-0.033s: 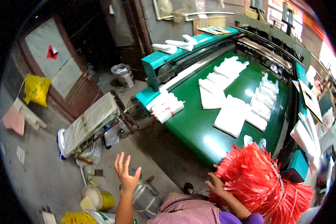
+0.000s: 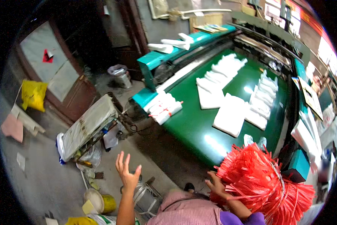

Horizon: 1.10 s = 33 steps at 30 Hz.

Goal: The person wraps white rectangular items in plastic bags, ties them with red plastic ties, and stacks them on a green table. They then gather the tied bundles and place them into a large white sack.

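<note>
My left hand [image 2: 129, 178] is raised over the floor, fingers spread and holding nothing. Beside a big bundle of red plastic strips [image 2: 251, 176], my right hand [image 2: 216, 185] has its fingers apart. The bundle is tied round with a thin cord and hides part of my right forearm; whether the hand touches it I cannot tell. Beyond it, a green belt [image 2: 191, 138] carries stacks of white plastic bags [image 2: 231, 115] in two rows. White bundles tied with red strip [image 2: 164, 108] lie at the belt's near left corner.
Teal machine rails [image 2: 148, 62] flank the belt. To the left stands a narrow padded bench [image 2: 88, 125], with a bin [image 2: 120, 76] behind it. A yellow bucket [image 2: 107, 202] and a stool [image 2: 144, 197] are low by my left arm. White sheets [image 2: 305, 135] hang over the right rail.
The surroundings have shifted slightly left in view. Both hands keep nearly the same pose and place, and nothing has been taken hold of or let go.
</note>
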Each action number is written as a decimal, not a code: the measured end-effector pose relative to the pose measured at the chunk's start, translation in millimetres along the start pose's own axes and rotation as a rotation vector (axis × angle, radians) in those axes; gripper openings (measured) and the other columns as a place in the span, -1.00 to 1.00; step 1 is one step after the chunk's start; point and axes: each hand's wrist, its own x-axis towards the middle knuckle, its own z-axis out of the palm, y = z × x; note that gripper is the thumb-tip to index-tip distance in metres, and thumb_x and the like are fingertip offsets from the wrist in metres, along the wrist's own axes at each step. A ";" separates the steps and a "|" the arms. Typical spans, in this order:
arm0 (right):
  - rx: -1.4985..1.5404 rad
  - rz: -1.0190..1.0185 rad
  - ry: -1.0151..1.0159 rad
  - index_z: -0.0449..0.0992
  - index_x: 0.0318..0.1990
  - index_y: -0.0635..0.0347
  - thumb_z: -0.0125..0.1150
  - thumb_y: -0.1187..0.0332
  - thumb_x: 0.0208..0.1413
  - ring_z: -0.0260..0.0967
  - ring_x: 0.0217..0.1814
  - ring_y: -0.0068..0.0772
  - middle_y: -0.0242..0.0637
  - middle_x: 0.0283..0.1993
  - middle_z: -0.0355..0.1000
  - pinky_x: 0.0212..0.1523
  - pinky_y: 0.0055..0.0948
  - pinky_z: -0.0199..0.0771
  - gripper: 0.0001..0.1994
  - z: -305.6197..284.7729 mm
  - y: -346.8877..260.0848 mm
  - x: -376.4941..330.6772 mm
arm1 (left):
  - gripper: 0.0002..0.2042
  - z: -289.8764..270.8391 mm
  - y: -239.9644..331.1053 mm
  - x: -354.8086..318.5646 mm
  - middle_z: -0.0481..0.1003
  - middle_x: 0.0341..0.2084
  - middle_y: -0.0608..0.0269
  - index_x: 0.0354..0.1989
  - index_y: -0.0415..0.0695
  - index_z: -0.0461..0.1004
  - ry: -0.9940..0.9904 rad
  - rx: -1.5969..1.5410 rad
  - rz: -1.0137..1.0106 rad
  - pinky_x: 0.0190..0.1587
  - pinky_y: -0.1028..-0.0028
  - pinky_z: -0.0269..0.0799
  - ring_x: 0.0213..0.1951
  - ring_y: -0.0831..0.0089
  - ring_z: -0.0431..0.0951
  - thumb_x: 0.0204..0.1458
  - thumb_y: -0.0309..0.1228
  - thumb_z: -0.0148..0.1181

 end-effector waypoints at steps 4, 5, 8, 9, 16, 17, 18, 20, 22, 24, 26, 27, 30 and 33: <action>-0.036 0.052 0.078 0.32 0.09 0.20 0.27 0.27 -0.02 0.15 0.19 0.05 0.04 0.19 0.19 0.19 -0.16 0.15 -0.50 23.4 -2.0 54.9 | -0.20 81.7 -50.1 65.2 -0.10 0.32 0.04 0.27 -0.03 0.13 -0.141 -0.222 -0.251 0.23 0.04 0.02 0.30 -0.02 -0.05 -0.21 -0.24 0.38; -0.086 0.076 0.130 0.32 0.09 0.20 0.27 0.27 -0.03 0.11 0.21 0.07 0.04 0.21 0.15 0.20 -0.15 0.14 -0.49 24.6 1.9 60.5 | -0.15 108.5 -59.3 82.4 -0.14 0.33 0.01 0.29 -0.03 0.08 -0.187 -0.213 -0.239 0.23 0.02 0.00 0.31 -0.04 -0.08 -0.23 -0.21 0.39; -0.161 0.094 0.313 0.34 0.08 0.15 0.30 0.30 -0.09 -0.01 0.28 0.15 0.05 0.26 0.06 0.22 -0.06 0.07 -0.48 36.2 17.8 81.3 | -0.01 184.9 -87.2 138.4 -0.24 0.34 -0.05 0.33 -0.01 -0.04 -0.328 -0.142 -0.192 0.24 -0.03 -0.05 0.32 -0.11 -0.17 -0.31 -0.12 0.44; -0.253 0.138 0.313 0.37 0.06 0.12 0.32 0.31 -0.13 -0.03 0.29 0.15 0.04 0.27 0.06 0.22 -0.03 0.05 -0.49 34.8 21.6 90.0 | 0.03 210.4 -95.2 155.4 -0.26 0.34 -0.07 0.34 0.00 -0.08 -0.372 -0.102 -0.180 0.25 -0.04 -0.08 0.32 -0.14 -0.19 -0.34 -0.09 0.45; -0.528 0.409 0.434 0.38 0.10 -0.09 0.29 0.18 -0.11 -0.14 0.35 0.14 -0.04 0.29 0.03 0.24 0.23 -0.16 -0.47 75.1 44.8 174.4 | 0.13 333.3 -191.4 226.9 -0.28 0.33 -0.14 0.34 -0.05 -0.08 -0.540 0.057 -0.012 0.27 -0.09 -0.18 0.31 -0.27 -0.26 -0.51 -0.15 0.51; -0.569 0.421 0.450 0.38 0.10 -0.10 0.28 0.19 -0.10 -0.12 0.35 0.12 -0.05 0.28 0.05 0.25 0.21 -0.15 -0.48 71.2 54.0 181.7 | 0.12 350.9 -196.6 214.4 -0.27 0.33 -0.14 0.33 -0.06 -0.05 -0.474 0.026 0.051 0.28 -0.08 -0.20 0.31 -0.24 -0.26 -0.54 -0.25 0.52; -0.587 0.426 0.490 0.38 0.09 -0.11 0.28 0.20 -0.09 -0.11 0.34 0.10 -0.06 0.26 0.07 0.25 0.20 -0.15 -0.50 69.5 52.9 199.3 | 0.11 352.2 -187.4 223.9 -0.26 0.33 -0.14 0.32 -0.07 -0.05 -0.468 0.013 0.029 0.29 -0.08 -0.24 0.32 -0.22 -0.26 -0.54 -0.31 0.50; -0.617 0.449 0.518 0.38 0.08 -0.11 0.24 0.22 -0.07 -0.06 0.31 0.05 -0.08 0.22 0.10 0.25 0.12 -0.09 -0.53 40.3 62.2 237.7 | 0.10 381.5 -162.4 239.2 -0.26 0.33 -0.15 0.32 -0.08 -0.05 -0.456 -0.054 0.000 0.30 -0.08 -0.27 0.32 -0.21 -0.26 -0.53 -0.35 0.49; -0.667 0.508 0.566 0.39 0.07 -0.10 0.23 0.22 -0.06 -0.05 0.30 0.03 -0.09 0.20 0.12 0.24 0.11 -0.08 -0.54 27.4 79.2 264.1 | 0.09 420.7 -136.0 265.0 -0.26 0.32 -0.16 0.32 -0.09 -0.05 -0.411 -0.102 0.035 0.30 -0.08 -0.28 0.32 -0.22 -0.27 -0.52 -0.35 0.48; -0.691 0.532 0.563 0.39 0.07 -0.10 0.22 0.22 -0.06 -0.05 0.31 0.00 -0.11 0.18 0.13 0.25 0.09 -0.09 -0.55 20.1 81.3 273.1 | 0.05 454.6 -102.7 295.7 -0.27 0.32 -0.19 0.32 -0.12 -0.04 -0.418 -0.157 -0.012 0.30 -0.08 -0.28 0.32 -0.21 -0.28 -0.46 -0.35 0.47; -0.653 0.542 0.582 0.39 0.07 -0.15 0.21 0.22 -0.07 -0.05 0.31 -0.03 -0.12 0.18 0.13 0.25 0.08 -0.11 -0.55 22.0 77.8 276.1 | -0.02 488.7 -82.3 323.8 -0.27 0.32 -0.18 0.32 -0.13 -0.04 -0.396 -0.196 0.065 0.30 -0.06 -0.27 0.33 -0.20 -0.29 -0.37 -0.37 0.43; -0.661 0.561 0.568 0.39 0.07 -0.16 0.21 0.23 -0.07 -0.04 0.31 -0.03 -0.12 0.17 0.13 0.25 0.07 -0.11 -0.54 22.6 78.5 275.7 | -0.05 498.9 -71.7 328.9 -0.27 0.32 -0.18 0.31 -0.14 -0.02 -0.409 -0.225 0.076 0.30 -0.06 -0.26 0.33 -0.20 -0.29 -0.33 -0.38 0.41; -0.668 0.581 0.556 0.39 0.07 -0.17 0.22 0.23 -0.09 -0.02 0.30 -0.04 -0.13 0.17 0.14 0.25 0.06 -0.09 -0.53 27.8 80.4 272.1 | -0.17 502.6 -64.2 333.6 -0.25 0.32 -0.18 0.29 -0.14 0.04 -0.423 -0.273 0.208 0.29 -0.08 -0.25 0.33 -0.20 -0.29 -0.23 -0.42 0.34; -0.657 0.581 0.560 0.39 0.08 -0.17 0.23 0.23 -0.10 0.00 0.28 -0.04 -0.13 0.16 0.15 0.24 0.05 -0.08 -0.52 26.9 77.5 274.0 | -0.35 487.4 -89.9 313.9 -0.17 0.31 -0.18 0.23 -0.06 0.16 -0.394 -0.246 0.558 0.26 -0.17 -0.23 0.32 -0.25 -0.25 -0.11 -0.40 0.23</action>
